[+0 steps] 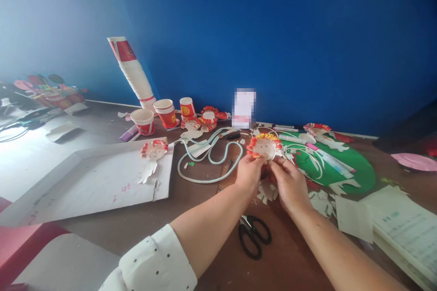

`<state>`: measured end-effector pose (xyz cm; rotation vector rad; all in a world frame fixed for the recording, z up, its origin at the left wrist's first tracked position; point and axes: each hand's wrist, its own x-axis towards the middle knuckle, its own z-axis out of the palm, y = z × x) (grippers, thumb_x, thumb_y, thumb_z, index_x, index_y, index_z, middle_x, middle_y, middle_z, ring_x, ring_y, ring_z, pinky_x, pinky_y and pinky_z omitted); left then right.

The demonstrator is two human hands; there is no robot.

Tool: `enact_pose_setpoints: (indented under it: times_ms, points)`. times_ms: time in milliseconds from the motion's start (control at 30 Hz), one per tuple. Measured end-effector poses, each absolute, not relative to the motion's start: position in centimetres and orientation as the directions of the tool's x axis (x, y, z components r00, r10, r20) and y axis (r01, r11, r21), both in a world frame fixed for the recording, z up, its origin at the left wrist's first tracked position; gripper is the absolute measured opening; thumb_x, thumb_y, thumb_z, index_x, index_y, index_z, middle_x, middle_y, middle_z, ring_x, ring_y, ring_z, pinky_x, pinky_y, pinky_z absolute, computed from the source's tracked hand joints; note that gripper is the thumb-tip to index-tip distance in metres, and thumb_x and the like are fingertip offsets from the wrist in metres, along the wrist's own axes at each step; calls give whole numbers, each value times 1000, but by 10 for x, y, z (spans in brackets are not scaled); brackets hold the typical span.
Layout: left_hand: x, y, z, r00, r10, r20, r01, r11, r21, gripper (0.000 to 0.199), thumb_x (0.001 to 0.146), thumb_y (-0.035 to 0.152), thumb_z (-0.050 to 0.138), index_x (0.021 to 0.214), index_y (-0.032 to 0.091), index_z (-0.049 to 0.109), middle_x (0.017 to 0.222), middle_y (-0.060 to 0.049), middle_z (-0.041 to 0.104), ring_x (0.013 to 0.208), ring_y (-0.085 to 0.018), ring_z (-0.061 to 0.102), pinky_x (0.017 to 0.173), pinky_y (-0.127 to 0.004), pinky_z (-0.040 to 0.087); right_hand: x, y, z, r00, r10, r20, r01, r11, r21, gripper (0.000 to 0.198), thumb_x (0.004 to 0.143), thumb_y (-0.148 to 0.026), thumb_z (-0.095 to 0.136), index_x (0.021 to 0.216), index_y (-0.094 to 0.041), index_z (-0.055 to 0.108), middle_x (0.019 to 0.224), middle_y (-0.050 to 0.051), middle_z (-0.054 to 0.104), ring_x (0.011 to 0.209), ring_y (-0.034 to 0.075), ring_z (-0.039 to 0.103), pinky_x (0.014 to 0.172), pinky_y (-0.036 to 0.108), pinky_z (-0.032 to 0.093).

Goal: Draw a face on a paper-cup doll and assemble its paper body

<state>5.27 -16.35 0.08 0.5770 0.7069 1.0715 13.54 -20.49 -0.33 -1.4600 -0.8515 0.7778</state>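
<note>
Between my hands is a paper-cup lion [265, 147], a pale round disc ringed by curled red and yellow strips with small dots on its middle. My left hand [251, 170] is closed on its lower left edge. On its lower right edge my right hand [288, 179] pinches too, the fingertips of both hands almost meeting. Black-handled scissors [254, 235] lie on the table just below my hands, their blades pointing away. White paper scraps [268, 192] lie partly hidden under my hands.
A similar paper lion [154, 149] rests on a white box lid [102, 177] at left. Paper cups [142, 121] and a leaning cup stack [136, 75] stand by the blue wall. A pale cable [205, 179] loops mid-table. Markers lie on a green sheet [362, 168]; papers [406, 223] are at right.
</note>
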Motion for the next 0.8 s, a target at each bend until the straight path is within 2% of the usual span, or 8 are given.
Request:
enact_pose_setpoints:
  times_ms: [100,267,500,633,800]
  points:
    - [52,-163,2,288,926,-245,-585,373,720,30,63,33,77,71,17,54,58,2,54,49,-11,51,47,-23,42,137,-205,-4,481,876,17,111,-42,-993,37,72,-48,69,94,-18,67,74,4,71,63,19,64,56,28,49]
    - [52,-163,4,278,929,-246,-562,364,742,30,62,34,77,71,16,55,59,2,54,51,-11,51,50,-23,42,139,-204,-4,429,903,-30,51,-57,-997,37,72,-47,68,94,-18,68,74,3,71,61,19,63,57,29,50]
    - [55,-165,1,191,949,-253,-506,316,803,20,68,28,72,68,17,55,57,2,52,50,-10,46,52,-23,39,135,-208,1,455,889,38,325,-126,-937,29,74,-42,59,80,-16,69,63,2,68,59,18,58,54,26,42]
    - [56,-168,1,124,959,-256,-464,284,839,13,72,25,67,72,17,57,65,0,58,60,-13,53,64,-25,44,128,-209,9,496,867,54,351,-144,-925,28,71,-39,58,82,-16,69,70,5,71,61,19,60,56,27,43]
    - [56,-171,3,45,965,-256,-375,254,891,11,75,22,65,70,18,57,64,1,57,62,-14,53,66,-26,43,126,-207,9,500,865,24,336,-169,-927,30,69,-40,58,83,-16,68,71,7,71,64,21,63,58,30,46]
